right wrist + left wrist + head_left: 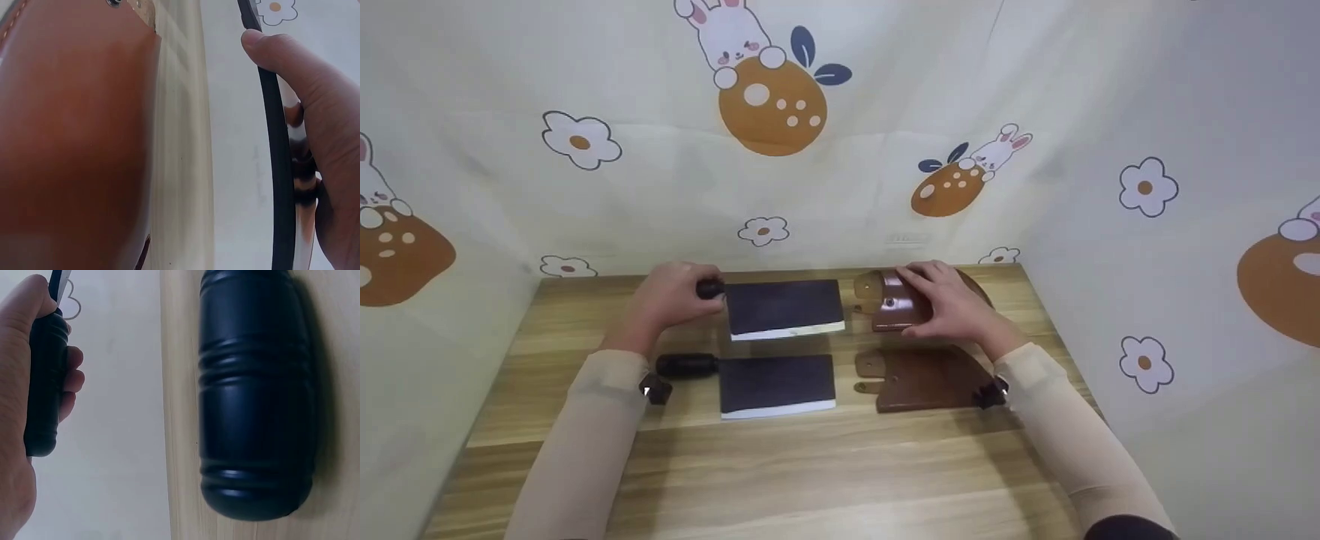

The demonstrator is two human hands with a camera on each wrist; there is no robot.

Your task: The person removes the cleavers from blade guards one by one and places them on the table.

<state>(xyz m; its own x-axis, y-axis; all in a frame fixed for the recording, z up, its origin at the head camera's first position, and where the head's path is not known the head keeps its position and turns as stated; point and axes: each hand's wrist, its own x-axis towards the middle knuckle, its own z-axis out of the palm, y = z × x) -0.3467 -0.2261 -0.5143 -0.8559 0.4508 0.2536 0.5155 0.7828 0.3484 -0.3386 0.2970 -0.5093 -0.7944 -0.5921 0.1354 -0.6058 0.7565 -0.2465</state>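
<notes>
My left hand (667, 300) grips the black handle (44, 382) of the far cleaver (784, 306), its dark blade with a bright edge pointing right. In the left wrist view the fingers wrap round that handle, held off the tabletop. Across from it, my right hand (954, 304) holds the far brown leather sheath (894, 307), thumb on its near edge and fingers over the top. The right wrist view shows the thumb pressing the sheath's dark edge (277, 152). A small gap separates blade tip and sheath straps.
A second cleaver (776, 384) lies nearer on the wooden table (810, 480), its black handle (254, 405) under my left wrist. To its right lies a second brown sheath (926, 379), under my right wrist. Printed cloth (660, 195) hangs behind and on both sides.
</notes>
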